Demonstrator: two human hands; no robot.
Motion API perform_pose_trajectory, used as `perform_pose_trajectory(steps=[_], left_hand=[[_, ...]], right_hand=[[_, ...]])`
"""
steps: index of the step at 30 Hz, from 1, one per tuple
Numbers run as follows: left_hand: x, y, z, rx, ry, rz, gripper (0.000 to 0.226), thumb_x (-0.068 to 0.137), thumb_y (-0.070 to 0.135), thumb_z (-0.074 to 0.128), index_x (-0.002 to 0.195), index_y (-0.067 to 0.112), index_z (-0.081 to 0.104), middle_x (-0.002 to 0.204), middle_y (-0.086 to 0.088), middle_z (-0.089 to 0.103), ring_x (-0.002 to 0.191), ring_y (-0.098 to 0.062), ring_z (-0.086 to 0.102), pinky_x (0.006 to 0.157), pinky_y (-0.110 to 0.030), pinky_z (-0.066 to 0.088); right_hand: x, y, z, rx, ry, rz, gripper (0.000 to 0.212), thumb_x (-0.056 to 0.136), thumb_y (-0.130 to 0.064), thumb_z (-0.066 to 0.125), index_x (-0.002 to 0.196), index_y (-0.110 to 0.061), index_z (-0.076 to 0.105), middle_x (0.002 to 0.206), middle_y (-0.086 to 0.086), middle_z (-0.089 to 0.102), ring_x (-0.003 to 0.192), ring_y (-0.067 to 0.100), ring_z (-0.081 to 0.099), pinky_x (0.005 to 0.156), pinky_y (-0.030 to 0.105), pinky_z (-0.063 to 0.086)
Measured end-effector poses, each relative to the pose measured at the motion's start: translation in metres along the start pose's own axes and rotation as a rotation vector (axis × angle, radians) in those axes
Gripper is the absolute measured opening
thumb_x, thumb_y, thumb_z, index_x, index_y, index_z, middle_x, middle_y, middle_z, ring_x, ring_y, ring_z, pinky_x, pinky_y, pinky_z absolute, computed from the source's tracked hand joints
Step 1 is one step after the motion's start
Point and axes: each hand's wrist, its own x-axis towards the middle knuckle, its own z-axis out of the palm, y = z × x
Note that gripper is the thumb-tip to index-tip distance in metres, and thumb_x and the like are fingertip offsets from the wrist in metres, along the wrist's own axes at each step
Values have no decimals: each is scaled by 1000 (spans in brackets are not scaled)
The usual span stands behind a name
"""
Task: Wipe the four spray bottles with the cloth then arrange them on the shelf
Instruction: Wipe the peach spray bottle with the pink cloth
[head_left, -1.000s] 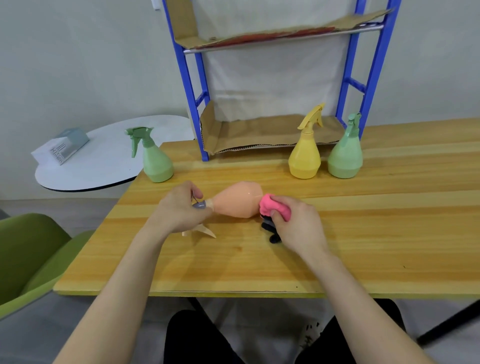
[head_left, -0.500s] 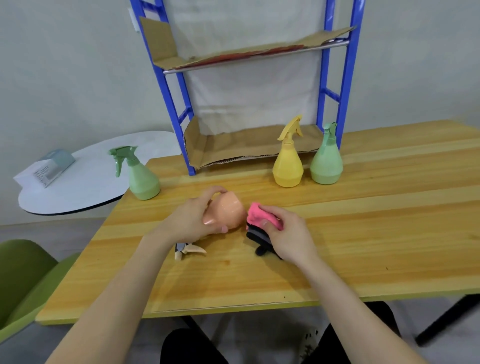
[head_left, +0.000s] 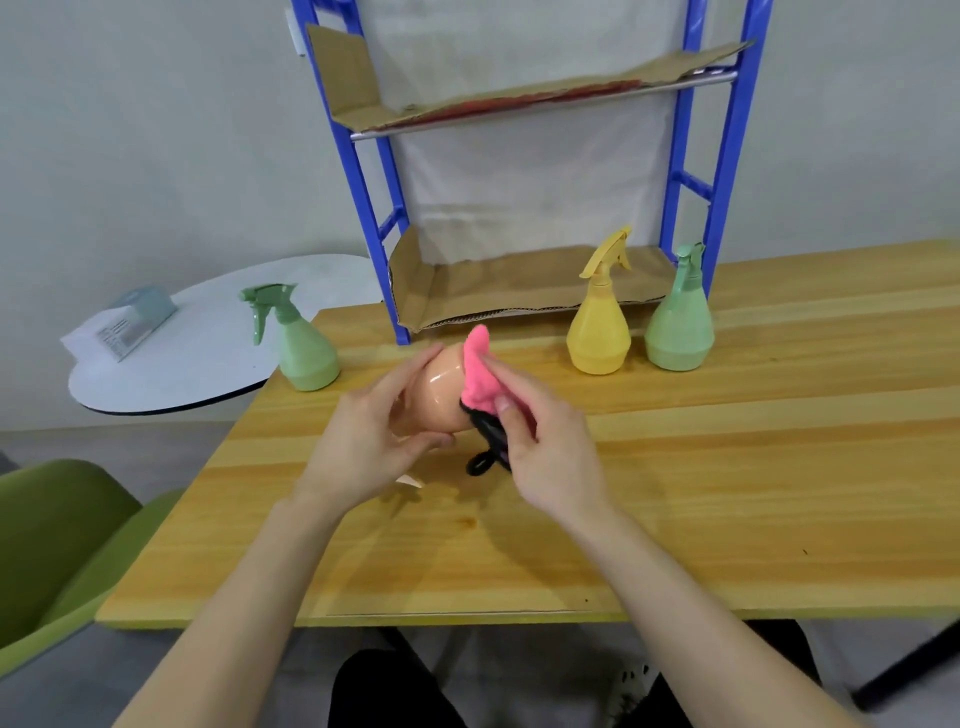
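Surroundings: a blue shelf (head_left: 363, 171) stands at the far edge of the wooden table (head_left: 675, 493); its two visible levels are lined with an upper cardboard sheet (head_left: 519, 93) and a lower cardboard sheet (head_left: 519, 291).
Beyond the left edge: a round white table (head_left: 208, 353) carrying a small box (head_left: 130, 325), and a green chair (head_left: 52, 530).
Obstructions: the lower shelf opening is partly fronted at its right end by the yellow bottle (head_left: 597, 327) and the right green bottle (head_left: 678, 327), which stand just beside each other.
Writing: print is seen on the small box but is too small to be read.
Count: four spray bottles (one peach, one yellow, two green) and one cloth.
Left green bottle (head_left: 304, 348): upright near the far left corner.
Peach bottle (head_left: 441, 395): held above the table's middle, base turned away from the wearer; its neck is hidden by the left hand (head_left: 371, 441), whose fingers are curled round the body.
Cloth (head_left: 480, 379): pink and black, pinched by the right hand (head_left: 545, 447) and pressed against the peach bottle's right side.
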Motion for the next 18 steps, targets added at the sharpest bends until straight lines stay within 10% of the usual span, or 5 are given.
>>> perform_pose_trajectory(steps=[7,18], left_hand=[[-5,6,0,-33,83,17,100,73,24,101,159,34,51,133,10,72,116,3,65,98,-6,44],[1,-3,-2,354,-171,179,93,76,34,97,157,38,52,151,7,63,129,-26,66,99,-47,59]], right_hand=[[3,-10,-4,-56,64,75,44,109,-6,53,140,-31,70,118,-18,73,103,-4,64,84,0,41],[16,20,-42,-125,-139,301,35,110,-15,54,131,-35,73,117,-15,73,106,8,66,85,21,51]])
